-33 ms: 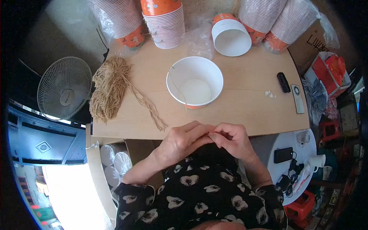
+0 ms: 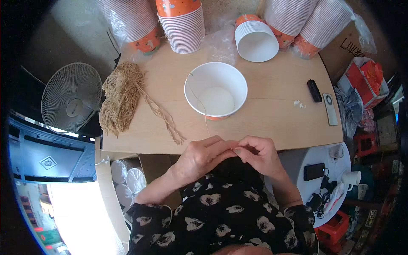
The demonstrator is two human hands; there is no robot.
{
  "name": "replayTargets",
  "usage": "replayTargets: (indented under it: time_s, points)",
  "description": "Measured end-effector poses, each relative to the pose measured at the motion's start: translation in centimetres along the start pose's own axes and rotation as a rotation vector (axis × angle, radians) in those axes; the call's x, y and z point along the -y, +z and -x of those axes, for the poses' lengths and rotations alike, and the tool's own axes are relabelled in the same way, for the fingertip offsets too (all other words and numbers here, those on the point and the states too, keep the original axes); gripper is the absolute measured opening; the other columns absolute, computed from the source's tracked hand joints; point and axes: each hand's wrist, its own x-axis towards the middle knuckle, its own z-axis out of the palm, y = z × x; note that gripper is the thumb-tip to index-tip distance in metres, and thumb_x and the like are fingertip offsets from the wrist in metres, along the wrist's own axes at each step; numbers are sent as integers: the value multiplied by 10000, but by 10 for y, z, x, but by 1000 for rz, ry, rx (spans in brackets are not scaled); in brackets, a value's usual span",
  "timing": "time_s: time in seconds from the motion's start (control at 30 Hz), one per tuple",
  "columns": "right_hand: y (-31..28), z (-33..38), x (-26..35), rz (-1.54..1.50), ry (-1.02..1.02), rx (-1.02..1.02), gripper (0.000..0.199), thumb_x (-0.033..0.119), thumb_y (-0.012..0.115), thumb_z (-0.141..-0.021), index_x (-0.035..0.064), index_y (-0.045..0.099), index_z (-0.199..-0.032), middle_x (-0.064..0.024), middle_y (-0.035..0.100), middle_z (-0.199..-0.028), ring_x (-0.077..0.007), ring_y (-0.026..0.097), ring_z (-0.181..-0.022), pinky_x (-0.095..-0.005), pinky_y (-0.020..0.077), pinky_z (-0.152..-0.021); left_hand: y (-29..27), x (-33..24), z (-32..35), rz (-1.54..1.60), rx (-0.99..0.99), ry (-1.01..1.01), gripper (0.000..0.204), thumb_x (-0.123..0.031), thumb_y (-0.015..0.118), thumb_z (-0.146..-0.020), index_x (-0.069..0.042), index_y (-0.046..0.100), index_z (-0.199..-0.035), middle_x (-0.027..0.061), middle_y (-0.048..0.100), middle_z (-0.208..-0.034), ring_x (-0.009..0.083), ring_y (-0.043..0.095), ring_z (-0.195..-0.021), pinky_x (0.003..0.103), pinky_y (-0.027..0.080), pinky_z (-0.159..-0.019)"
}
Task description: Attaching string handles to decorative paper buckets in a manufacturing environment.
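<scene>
1. left hand (image 2: 208,153) and right hand (image 2: 257,153) met on the near side of the tub (image 2: 231,85), fingers bent; what they pinched couldn't be told.
2. a thin strand (image 2: 207,124) crossed the tub's near rim toward them.
3. light, even tension probably suited it best.

my head cam, left one of the fisheye pair, upright, looking steeply down past my top (image 2: 212,216), pretty close to my left hand (image 2: 202,155) and right hand (image 2: 259,156) just below centre, table (image 2: 274,123) stretching out ahead, straight edges bowing, corners going black
</scene>
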Motion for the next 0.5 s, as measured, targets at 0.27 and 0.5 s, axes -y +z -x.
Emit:
replayTargets:
  time_s: [0.27, 0.5]
  points:
    - [-22, 11, 10, 303, -133, 2, 82, 75, 719, -917, -2, 692, -910, 3, 650, -741, -36, 555, -658, -218, 467, -593, 4, 4, 1, 80, -107, -130, 154, 20, 713, -844, -2, 733, -995, 89, 649, -774, 152, 642, -649, 276, 508, -573]
    - [-49, -60, 22, 1106, -630, -473, 270, 36, 754, -787, 84, 731, -1052, -18, 722, -946, -196, 652, -965, -343, 505, -842, -24, 15, 19, -49, -395, -257, 107, -8, 750, -844, -40, 773, -944, 12, 574, -596, 67, 478, -500, 242, 373, -479]
